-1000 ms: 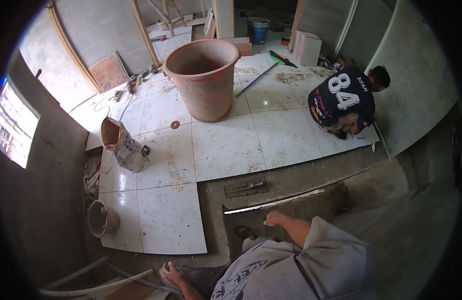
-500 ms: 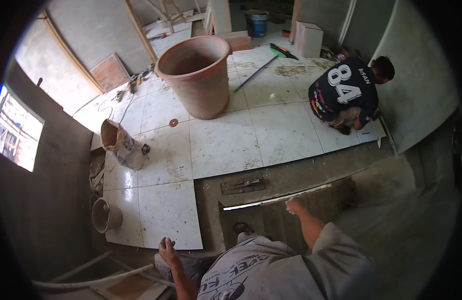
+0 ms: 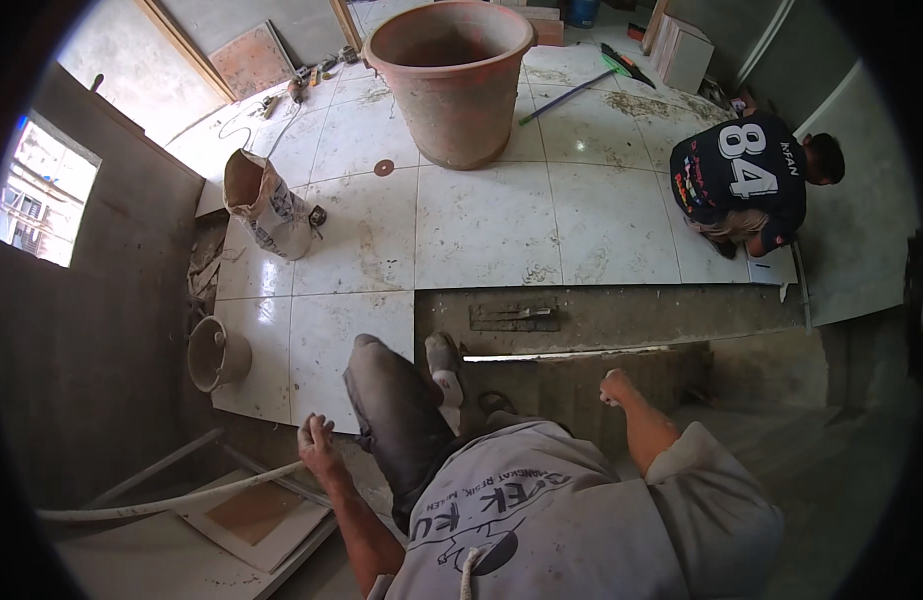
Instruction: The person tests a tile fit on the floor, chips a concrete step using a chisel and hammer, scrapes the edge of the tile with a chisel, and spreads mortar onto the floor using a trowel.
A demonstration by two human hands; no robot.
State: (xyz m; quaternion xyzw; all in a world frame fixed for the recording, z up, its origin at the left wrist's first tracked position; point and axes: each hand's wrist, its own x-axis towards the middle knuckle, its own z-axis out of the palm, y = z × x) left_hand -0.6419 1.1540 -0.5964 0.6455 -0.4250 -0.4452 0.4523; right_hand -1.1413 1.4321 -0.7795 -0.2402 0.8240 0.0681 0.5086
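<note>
My left hand (image 3: 320,442) hangs in the air with loosely bent, partly spread fingers, holding nothing. It is nearest to the front edge of the white floor tiles (image 3: 347,345). On the other side, my right hand (image 3: 614,387) is loosely curled into a fist, with nothing visible in it, above the sunken rough floor. Between my hands, my left knee is raised, and a dusty foot stands near the tile edge. A flat trowel (image 3: 517,316), coated in mortar, lies on the bare strip beyond the tiles' edge. A bright narrow strip (image 3: 567,354) runs along the step below it.
Ahead stands a big mortar-stained tub (image 3: 452,90). At left are an open paper sack (image 3: 270,205) and a small bucket (image 3: 219,355). A co-worker (image 3: 737,185) crouches at the far right. A broom (image 3: 572,95) lies behind; boards and a pole (image 3: 172,507) flank my left side.
My view has shifted, so the room's things sit higher in the picture. My left leg has come up into view, its foot near the tile edge. Both hands stay apart and low.
</note>
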